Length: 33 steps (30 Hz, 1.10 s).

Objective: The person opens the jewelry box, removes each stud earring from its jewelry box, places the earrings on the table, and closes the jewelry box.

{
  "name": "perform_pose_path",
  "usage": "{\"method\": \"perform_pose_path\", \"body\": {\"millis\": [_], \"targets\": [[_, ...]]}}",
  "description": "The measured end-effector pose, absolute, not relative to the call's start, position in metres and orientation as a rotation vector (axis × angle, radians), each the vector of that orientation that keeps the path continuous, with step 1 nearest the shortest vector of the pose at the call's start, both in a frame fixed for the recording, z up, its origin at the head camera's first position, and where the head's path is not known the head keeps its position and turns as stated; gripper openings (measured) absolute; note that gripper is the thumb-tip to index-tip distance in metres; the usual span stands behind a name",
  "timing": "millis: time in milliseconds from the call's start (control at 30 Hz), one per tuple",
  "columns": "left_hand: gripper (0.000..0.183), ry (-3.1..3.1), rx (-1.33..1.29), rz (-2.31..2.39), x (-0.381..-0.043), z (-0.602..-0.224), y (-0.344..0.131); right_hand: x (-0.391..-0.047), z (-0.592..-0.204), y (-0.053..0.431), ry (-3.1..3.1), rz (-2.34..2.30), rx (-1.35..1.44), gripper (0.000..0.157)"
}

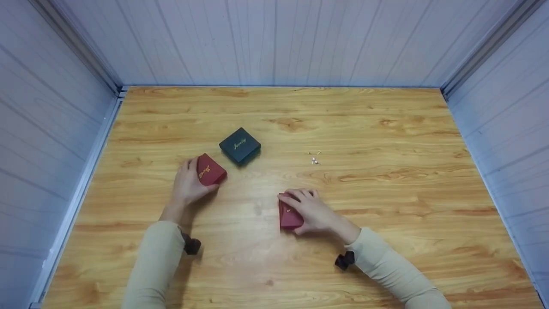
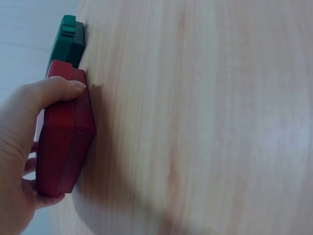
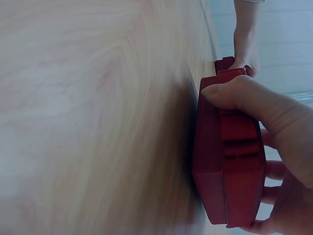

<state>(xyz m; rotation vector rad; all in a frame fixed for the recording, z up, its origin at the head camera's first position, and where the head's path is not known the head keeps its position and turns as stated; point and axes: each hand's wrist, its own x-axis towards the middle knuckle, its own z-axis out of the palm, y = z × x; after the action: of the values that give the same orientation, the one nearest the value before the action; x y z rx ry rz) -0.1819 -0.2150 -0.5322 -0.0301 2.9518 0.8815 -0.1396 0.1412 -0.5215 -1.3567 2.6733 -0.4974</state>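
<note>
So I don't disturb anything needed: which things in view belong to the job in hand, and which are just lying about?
Probably in the job, as both are held:
first red box, in the left grip
second red box, in the right grip

Apparently just lying about, touched by neither grip:
dark green box
shiny bits, too small to identify

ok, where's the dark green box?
Head view: the dark green square box sits left of centre on the wood-grain table, beyond and right of the red square box in the left hand.
</note>
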Motion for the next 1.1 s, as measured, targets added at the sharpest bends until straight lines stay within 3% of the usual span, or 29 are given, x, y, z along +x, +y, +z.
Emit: {"method": "perform_pose_path", "body": {"millis": [1100], "targets": [[0.104,2.998,-0.055,0.928,-0.17,-0.538,-0.209,-0.138,-0.527,0.143,2.676,-0.536,-1.32,0.097]]}}
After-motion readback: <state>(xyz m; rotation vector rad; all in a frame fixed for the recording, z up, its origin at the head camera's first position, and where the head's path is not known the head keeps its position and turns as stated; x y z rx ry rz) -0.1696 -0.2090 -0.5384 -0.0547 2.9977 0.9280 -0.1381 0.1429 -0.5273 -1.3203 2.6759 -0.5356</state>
